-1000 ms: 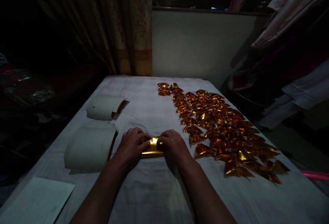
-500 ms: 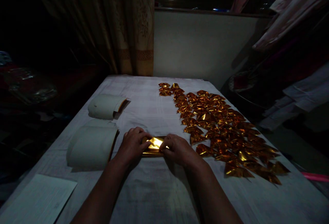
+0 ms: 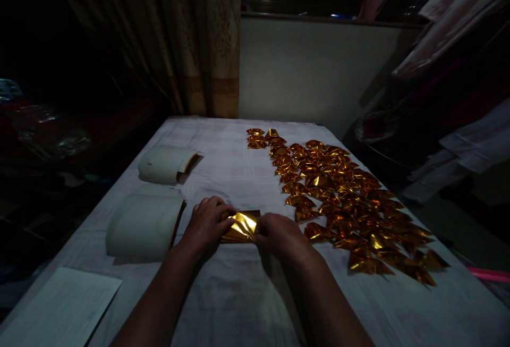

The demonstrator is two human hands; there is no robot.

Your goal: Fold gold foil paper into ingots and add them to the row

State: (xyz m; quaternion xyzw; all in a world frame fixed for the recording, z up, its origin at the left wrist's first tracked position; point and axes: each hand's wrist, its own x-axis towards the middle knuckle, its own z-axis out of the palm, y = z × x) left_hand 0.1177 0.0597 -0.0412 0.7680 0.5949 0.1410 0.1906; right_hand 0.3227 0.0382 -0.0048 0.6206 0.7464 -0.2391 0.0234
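A shiny gold foil paper (image 3: 244, 223), folded into a flat strip, lies on the cloth-covered table in front of me. My left hand (image 3: 209, 223) grips its left end, thumb and fingers pressed on the foil. At the right end my right hand (image 3: 277, 234) pinches the corner, its fingers curled in. Crease lines run across the bright upper face between the hands. To the right spreads a large group of folded gold foil pieces (image 3: 322, 182). On the left are two curved stacks of pale-backed paper, a near one (image 3: 141, 225) and a far one (image 3: 165, 163).
A pale sheet (image 3: 64, 304) lies at the table's near left. A patterned curtain (image 3: 199, 44) and a white wall (image 3: 311, 70) stand behind the table (image 3: 223, 140). Clothes (image 3: 470, 140) hang at the right, and a pink object (image 3: 490, 273) shows past the right edge.
My right hand has shifted slightly right along the foil to its end, and more of the bright face shows. My left hand stays nearly in place.
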